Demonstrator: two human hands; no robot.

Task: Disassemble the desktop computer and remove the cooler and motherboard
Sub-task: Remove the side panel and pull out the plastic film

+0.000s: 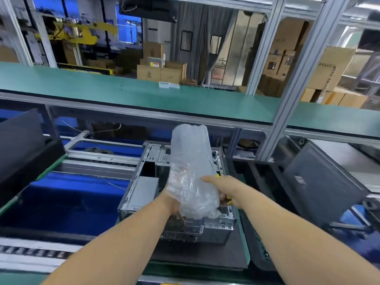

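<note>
An open grey desktop computer case lies on its side on the workbench, its inside facing up. Above it I hold a clear air-cushion packing sleeve upright. My left hand grips the sleeve's lower left and is mostly hidden behind the plastic. My right hand grips the sleeve's lower right edge together with a screwdriver that has a thin metal shaft and a yellow handle. The cooler and motherboard are hidden behind the sleeve and my hands.
A black side panel leans at the right beside black foam blocks. A dark panel stands at the left. A blue mat lies left of the case. A green shelf and aluminium posts rise behind.
</note>
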